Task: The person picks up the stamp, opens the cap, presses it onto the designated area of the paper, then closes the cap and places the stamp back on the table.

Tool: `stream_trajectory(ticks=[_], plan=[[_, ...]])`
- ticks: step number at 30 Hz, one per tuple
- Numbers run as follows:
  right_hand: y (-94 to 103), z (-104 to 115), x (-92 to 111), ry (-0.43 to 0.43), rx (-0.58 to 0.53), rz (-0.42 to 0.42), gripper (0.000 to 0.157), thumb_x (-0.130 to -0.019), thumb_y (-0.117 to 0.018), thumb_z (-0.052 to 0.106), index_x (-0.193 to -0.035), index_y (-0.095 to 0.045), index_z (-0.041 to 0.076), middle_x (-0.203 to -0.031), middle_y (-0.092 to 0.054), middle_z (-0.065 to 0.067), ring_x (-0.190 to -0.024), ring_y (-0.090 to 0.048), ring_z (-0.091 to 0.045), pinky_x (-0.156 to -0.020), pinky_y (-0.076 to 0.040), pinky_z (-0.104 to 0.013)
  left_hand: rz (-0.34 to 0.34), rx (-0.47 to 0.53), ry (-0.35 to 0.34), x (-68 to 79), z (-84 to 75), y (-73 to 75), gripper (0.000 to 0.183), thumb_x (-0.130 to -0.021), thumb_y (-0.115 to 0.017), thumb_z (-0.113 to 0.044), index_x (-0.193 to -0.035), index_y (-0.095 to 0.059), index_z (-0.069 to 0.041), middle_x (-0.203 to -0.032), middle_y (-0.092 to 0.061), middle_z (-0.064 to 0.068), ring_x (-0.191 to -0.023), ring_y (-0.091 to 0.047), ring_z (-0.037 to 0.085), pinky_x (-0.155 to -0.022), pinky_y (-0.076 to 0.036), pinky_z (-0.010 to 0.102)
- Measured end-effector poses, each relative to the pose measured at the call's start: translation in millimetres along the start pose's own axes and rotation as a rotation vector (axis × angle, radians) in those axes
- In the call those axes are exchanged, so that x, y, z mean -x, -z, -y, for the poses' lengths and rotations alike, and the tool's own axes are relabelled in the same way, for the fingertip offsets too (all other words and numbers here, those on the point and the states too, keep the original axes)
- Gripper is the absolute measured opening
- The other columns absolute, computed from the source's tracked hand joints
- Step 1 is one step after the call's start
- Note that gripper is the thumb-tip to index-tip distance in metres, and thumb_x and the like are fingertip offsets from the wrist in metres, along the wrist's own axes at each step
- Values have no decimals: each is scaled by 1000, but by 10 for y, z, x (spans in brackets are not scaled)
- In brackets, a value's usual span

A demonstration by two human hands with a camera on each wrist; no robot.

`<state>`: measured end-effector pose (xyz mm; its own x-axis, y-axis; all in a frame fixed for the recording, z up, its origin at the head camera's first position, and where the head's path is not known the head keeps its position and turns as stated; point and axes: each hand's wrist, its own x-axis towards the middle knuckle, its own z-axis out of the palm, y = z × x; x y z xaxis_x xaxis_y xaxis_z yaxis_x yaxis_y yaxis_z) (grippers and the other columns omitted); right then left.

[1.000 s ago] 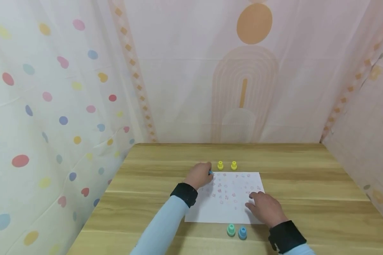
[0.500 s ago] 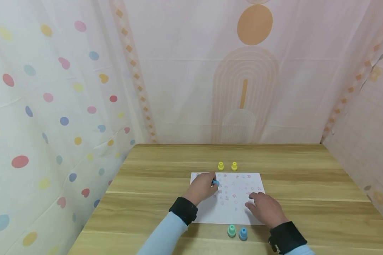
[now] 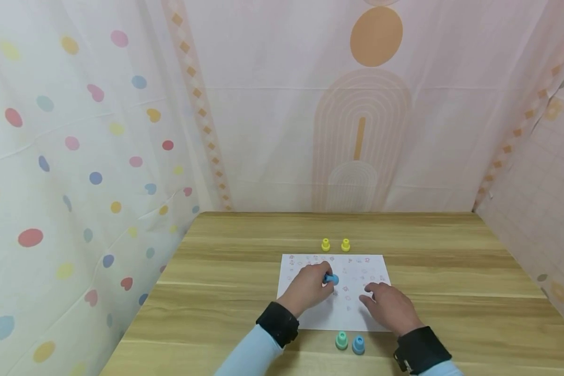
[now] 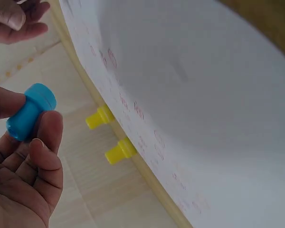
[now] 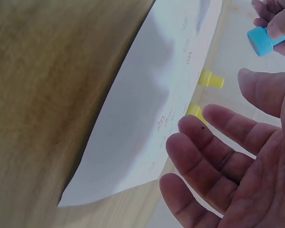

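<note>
Head view: left grip point(image 3: 308, 287) pinches blue stamp point(image 3: 331, 279).

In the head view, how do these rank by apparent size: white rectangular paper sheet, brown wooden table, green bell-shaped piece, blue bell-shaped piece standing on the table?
1. Brown wooden table
2. White paper sheet
3. Green piece and standing blue piece: too alike in size to rank

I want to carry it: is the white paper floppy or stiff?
Probably floppy, and light too: the paper looks like one thin sheet. It may slide if pushed, since it lies flat on a smooth-looking table.
</note>
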<state>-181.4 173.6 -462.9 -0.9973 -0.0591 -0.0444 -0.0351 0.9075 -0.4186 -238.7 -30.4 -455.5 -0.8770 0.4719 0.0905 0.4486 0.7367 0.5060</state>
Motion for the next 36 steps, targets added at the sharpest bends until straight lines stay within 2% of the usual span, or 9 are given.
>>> stream_trajectory(ticks=[4, 11, 16, 21, 26, 36], plan=[[5, 14, -8, -2, -56, 5, 31, -97, -65, 25, -117, -68, 2, -99, -68, -9, -82, -59, -21, -77, -53, -44, 11, 18, -23, 16, -37, -53, 18, -93, -71, -20, -106, -63, -12, -95, -67, -3, -77, -54, 7, -75, -52, 24], [22, 58, -20, -19, -178, 14, 30, -101, -58, 28, -118, -67, 5, -100, -68, -5, -79, -55, -18, -71, -51, -38, 32, 58, -64, 39, -99, -131, 15, -94, -70, -20, -105, -63, -12, -89, -64, -7, -73, -53, 6, -69, -48, 19], [22, 61, -38, -26, -247, 17, 32, -104, -52, 30, -117, -67, 6, -94, -65, -2, -78, -53, -18, -68, -46, -36, 25, 113, -92, 43, -133, -177, 14, -94, -70, -19, -104, -64, -12, -86, -62, -9, -71, -52, 5, -66, -47, 17], [36, 58, -38, -45, -389, 52, 39, -107, -44, 36, -119, -66, 6, -93, -65, -2, -81, -57, -18, -70, -48, -37, 22, 172, -140, 54, -165, -195, 12, -94, -70, -16, -103, -64, -12, -86, -62, -10, -73, -52, 2, -68, -47, 16], [47, 82, -27, -51, -535, 81, 36, -107, -43, 32, -115, -66, 5, -87, -63, -2, -76, -58, -17, -68, -47, -35, 18, 192, -182, 72, -183, -210, 9, -96, -68, -18, -102, -63, -14, -84, -62, -13, -73, -52, 0, -66, -45, 17], [71, 127, -20, -79, -678, 104, 31, -108, -41, 27, -112, -62, 4, -86, -58, -5, -75, -54, -20, -66, -44, -33, 29, 201, -188, 65, -180, -222, 9, -97, -66, -18, -104, -62, -14, -88, -63, -11, -73, -52, 1, -64, -45, 17]])
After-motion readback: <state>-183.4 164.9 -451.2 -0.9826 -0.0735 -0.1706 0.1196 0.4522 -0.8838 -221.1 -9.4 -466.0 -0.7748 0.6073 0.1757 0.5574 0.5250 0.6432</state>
